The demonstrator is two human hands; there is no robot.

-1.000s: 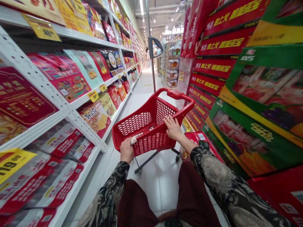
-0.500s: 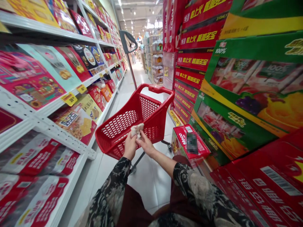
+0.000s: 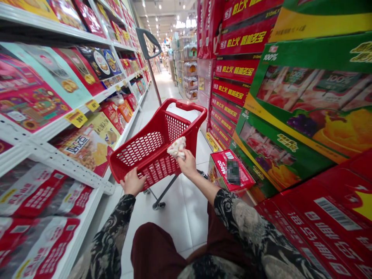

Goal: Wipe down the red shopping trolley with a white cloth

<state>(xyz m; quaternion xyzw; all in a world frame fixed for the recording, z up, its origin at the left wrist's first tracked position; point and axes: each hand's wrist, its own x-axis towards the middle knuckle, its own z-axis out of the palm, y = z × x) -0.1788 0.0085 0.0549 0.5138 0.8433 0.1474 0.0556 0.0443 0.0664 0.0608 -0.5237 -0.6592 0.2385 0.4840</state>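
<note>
A red plastic shopping basket cart stands in front of me on the tiled floor, with a tall grey handle behind it. My left hand grips the near left rim of the basket. My right hand is closed on a crumpled white cloth at the basket's near right side. No goods show inside the part of the basket I can see.
Shelves of packaged snacks run along the left. Stacked red drink cartons and green juice boxes rise on the right. A red-topped box with a blurred dark item stands low beside them.
My left hand has left the cloth, moved left and taken hold of the basket rim. My right hand has moved slightly right and up with the cloth. The cart is turned a little.
</note>
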